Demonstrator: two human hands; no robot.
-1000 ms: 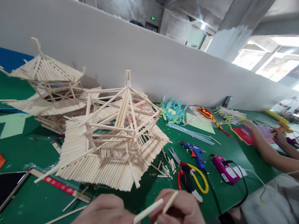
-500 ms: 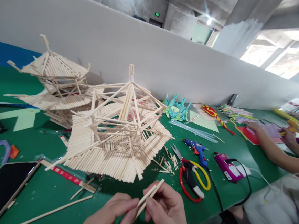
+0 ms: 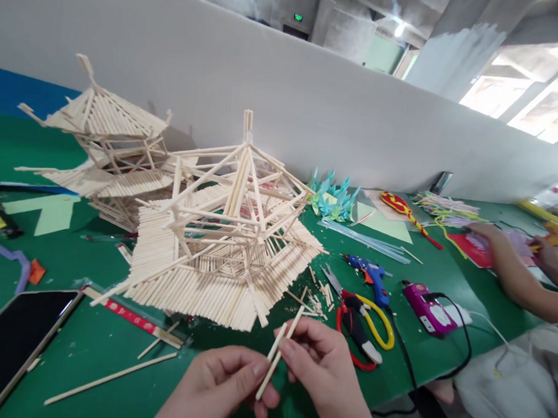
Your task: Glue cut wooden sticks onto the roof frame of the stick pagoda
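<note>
Two short wooden sticks [image 3: 279,357] lie side by side between my hands, slightly offset in length. My left hand [image 3: 226,385] pinches them near the lower part, thumb on top. With thumb and fingers, my right hand [image 3: 321,360] grips their upper part. Just beyond stands a stick-built pavilion model [image 3: 205,293], with a slatted lower roof and a bare upper frame. A similar tiered model [image 3: 116,119] with a covered top roof stands behind it on the left. A long loose stick [image 3: 111,378] lies left of my hands.
Red-and-yellow-handled scissors [image 3: 380,323], a blue glue gun [image 3: 373,277] and a purple power strip [image 3: 428,309] lie right. A phone [image 3: 7,348] is at left. Teal folded-paper work [image 3: 334,200] stands behind. Another person's arm [image 3: 520,273] reaches in at far right.
Both hands still hold the sticks, which now stand at a steeper angle. My left fingers have shifted lower along them. The view has tilted slightly.
</note>
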